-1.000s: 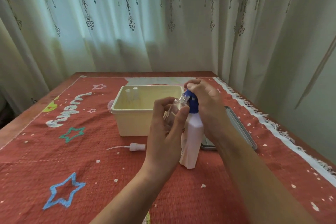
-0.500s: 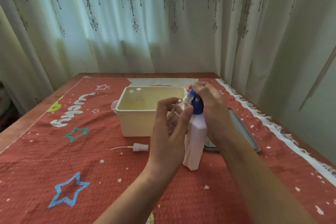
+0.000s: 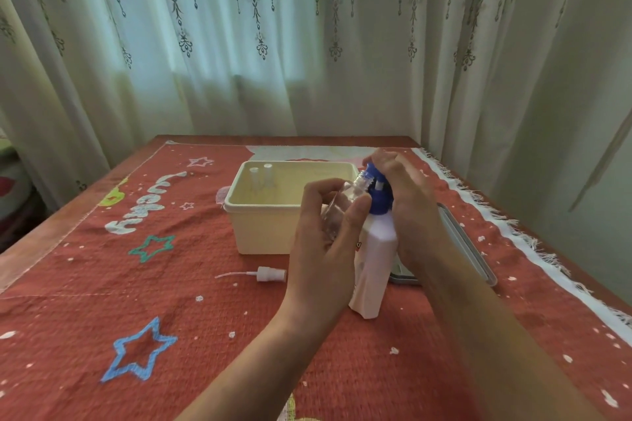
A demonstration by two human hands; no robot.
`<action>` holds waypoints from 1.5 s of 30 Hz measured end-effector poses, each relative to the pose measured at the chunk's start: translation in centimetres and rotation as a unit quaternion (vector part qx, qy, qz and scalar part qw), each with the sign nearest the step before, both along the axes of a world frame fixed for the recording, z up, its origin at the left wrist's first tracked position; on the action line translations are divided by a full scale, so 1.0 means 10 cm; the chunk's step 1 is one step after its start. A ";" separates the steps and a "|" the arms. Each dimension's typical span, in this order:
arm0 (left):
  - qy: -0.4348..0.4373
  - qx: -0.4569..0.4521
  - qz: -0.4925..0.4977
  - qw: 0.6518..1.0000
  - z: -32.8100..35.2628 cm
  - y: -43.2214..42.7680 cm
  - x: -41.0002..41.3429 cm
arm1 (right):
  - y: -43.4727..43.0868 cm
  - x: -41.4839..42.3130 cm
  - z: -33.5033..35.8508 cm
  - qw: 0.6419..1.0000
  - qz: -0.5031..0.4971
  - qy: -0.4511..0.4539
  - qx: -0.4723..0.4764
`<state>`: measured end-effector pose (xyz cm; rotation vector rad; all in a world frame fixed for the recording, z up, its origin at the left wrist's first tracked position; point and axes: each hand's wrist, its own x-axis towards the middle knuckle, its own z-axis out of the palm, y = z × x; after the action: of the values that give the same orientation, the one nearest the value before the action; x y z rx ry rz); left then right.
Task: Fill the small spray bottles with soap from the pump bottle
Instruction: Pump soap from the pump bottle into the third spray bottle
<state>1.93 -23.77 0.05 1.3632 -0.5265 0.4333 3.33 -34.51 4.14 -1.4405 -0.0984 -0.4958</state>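
Observation:
A white pump bottle [image 3: 374,260] with a blue pump head [image 3: 376,193] stands on the red cloth. My right hand [image 3: 407,202] is curled over the pump head from the right. My left hand [image 3: 328,239] grips a small clear spray bottle [image 3: 345,205], tilted with its open neck right at the pump's nozzle. A loose white sprayer top [image 3: 270,274] with its thin tube lies on the cloth to the left. Two more small spray bottles [image 3: 261,176] stand in the cream tub's back left corner.
The cream tub [image 3: 263,225] sits behind my hands. A grey lid [image 3: 465,243] lies flat to the right, partly hidden by my right arm. The red patterned cloth [image 3: 143,301] covers the table; curtains hang close behind.
My hands stay at the pump head and the small bottle. The pump bottle leans slightly more. The camera has shifted a little.

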 end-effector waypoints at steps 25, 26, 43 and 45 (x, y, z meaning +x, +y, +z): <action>-0.004 0.016 0.016 1.000 0.04 0.05 -0.02 | 0.02 -0.03 0.02 1.000 -0.014 -0.014 -0.011; -0.004 0.020 0.015 1.000 0.03 0.05 -0.02 | 0.01 -0.01 0.02 1.000 -0.018 -0.014 -0.013; 0.002 0.032 0.021 0.999 0.09 0.12 -0.03 | 0.03 -0.01 0.00 0.999 -0.006 -0.040 -0.019; 0.001 0.026 0.018 0.999 0.11 0.13 -0.03 | 0.03 -0.01 -0.02 0.999 0.000 -0.034 -0.013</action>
<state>1.66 -22.52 1.14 1.4258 -0.5157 0.4512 3.20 -34.23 3.91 -1.4482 -0.1595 -0.5463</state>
